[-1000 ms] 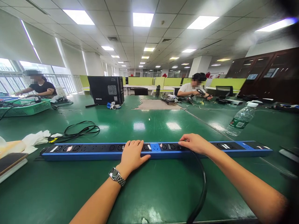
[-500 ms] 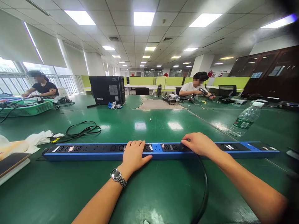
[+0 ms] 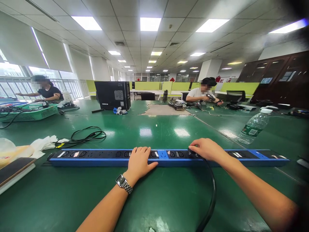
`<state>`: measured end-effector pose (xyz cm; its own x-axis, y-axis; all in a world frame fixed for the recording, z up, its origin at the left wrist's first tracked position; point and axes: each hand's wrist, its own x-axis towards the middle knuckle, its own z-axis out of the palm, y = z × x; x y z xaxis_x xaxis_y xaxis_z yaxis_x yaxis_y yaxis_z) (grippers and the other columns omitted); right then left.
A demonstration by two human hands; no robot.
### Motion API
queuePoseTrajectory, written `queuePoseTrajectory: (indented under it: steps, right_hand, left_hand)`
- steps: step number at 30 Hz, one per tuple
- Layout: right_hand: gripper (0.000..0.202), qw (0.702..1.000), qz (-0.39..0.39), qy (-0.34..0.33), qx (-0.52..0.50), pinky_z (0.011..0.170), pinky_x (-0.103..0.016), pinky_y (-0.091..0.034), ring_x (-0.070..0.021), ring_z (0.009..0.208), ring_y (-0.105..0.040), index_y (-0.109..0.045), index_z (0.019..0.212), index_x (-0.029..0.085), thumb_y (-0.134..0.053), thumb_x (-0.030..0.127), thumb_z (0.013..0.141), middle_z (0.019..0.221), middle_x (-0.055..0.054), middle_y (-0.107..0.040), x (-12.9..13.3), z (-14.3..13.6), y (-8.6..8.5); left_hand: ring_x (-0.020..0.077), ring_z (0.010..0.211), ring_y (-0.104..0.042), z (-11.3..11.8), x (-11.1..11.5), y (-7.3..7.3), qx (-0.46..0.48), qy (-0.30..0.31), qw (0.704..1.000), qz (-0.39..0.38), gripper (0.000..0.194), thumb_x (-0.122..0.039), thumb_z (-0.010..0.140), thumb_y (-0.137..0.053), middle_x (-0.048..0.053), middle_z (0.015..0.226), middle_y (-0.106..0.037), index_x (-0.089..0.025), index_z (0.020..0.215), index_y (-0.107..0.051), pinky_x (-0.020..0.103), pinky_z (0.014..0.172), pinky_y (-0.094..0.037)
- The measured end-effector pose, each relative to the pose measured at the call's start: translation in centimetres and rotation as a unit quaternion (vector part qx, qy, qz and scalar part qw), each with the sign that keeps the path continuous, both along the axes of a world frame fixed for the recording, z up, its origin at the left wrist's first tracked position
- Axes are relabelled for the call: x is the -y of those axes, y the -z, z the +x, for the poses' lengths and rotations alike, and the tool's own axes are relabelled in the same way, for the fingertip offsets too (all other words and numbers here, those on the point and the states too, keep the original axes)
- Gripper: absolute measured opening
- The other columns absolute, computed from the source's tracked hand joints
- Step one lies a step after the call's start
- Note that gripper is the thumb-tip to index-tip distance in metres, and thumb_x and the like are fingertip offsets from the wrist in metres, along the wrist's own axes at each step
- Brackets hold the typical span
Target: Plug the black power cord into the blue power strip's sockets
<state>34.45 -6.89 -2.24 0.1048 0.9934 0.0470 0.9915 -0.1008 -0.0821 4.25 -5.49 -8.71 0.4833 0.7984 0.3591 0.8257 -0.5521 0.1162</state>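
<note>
A long blue and black power strip lies across the table, its sockets facing up. My left hand holds it down near the middle, fingers over the top and thumb along the front edge. My right hand pinches a black plug at the strip, right of the blue socket section. How far the plug sits in a socket is hidden by my fingers. From the plug a thick black cable curves down toward the table's near edge.
A plastic bottle stands right, beyond the strip. Left are a coiled black cable, a phone-like slab, tissues and a green basket. Farther back stand a computer case and two people at work.
The plug under my right hand shows a little more, and the hand has shifted slightly. My left hand stays on the strip. The view has tilted and shifted slightly.
</note>
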Motion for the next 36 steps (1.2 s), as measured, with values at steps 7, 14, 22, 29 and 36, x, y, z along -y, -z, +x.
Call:
queuePoseTrajectory:
  steps: [7, 14, 22, 29, 36]
  right_hand:
    - [0.034, 0.999, -0.009, 0.038, 0.006, 0.068, -0.031, -0.046, -0.0251, 0.092, -0.067, -0.076, 0.096, 0.026, -0.048, 0.042, 0.085, 0.101, -0.006, -0.075, 0.0, -0.1, -0.5]
    - [0.033, 0.999, -0.004, -0.027, -0.026, 0.072, -0.028, -0.047, -0.0213, 0.089, -0.067, -0.077, 0.092, 0.024, -0.049, 0.041, 0.084, 0.096, -0.004, -0.075, 0.2, 0.2, -0.2]
    - [0.031, 1.0, -0.008, -0.017, -0.005, 0.072, -0.03, -0.046, -0.0226, 0.089, -0.067, -0.076, 0.093, 0.025, -0.051, 0.041, 0.085, 0.096, -0.005, -0.075, 0.2, -0.1, 0.3]
    - [0.033, 0.999, 0.009, -0.035, 0.023, 0.073, -0.031, -0.046, -0.0237, 0.093, -0.067, -0.074, 0.101, 0.024, -0.048, 0.039, 0.088, 0.099, -0.007, -0.074, 1.3, -1.0, 0.6]
    - [0.031, 0.999, 0.002, -0.004, 0.036, 0.068, -0.031, -0.045, -0.025, 0.09, -0.067, -0.074, 0.099, 0.024, -0.05, 0.039, 0.088, 0.098, -0.007, -0.074, 1.4, -2.1, 0.6]
  left_hand:
    - [0.0295, 0.122, -0.053, 0.1, 0.0, -0.2, -0.001, -0.001, 1.0, -0.006, 0.063, -0.055, 0.084, -0.059, 0.011, 0.132, -0.061, -0.017, 0.133, -0.052, 0.048, 0.109, -0.036]
    - [0.0293, 0.121, -0.054, 0.1, 0.0, 0.0, 0.002, -0.003, 1.0, 0.002, 0.06, -0.054, 0.083, -0.061, 0.01, 0.131, -0.061, -0.02, 0.132, -0.053, 0.047, 0.108, -0.036]
    - [0.0289, 0.12, -0.054, 0.1, -0.2, 0.3, 0.0, 0.0, 1.0, 0.016, 0.059, -0.056, 0.084, -0.058, 0.01, 0.13, -0.061, -0.021, 0.132, -0.054, 0.047, 0.108, -0.036]
    - [0.0287, 0.12, -0.053, 0.0, -0.1, 0.2, -0.005, 0.009, 1.0, 0.014, 0.059, -0.056, 0.085, -0.057, 0.01, 0.131, -0.06, -0.025, 0.135, -0.052, 0.048, 0.107, -0.036]
    - [0.0289, 0.127, -0.048, -0.1, 0.2, -0.1, -0.041, 0.04, 0.998, 0.017, 0.049, -0.051, 0.092, -0.051, 0.009, 0.141, -0.052, -0.032, 0.137, -0.05, 0.053, 0.109, -0.033]
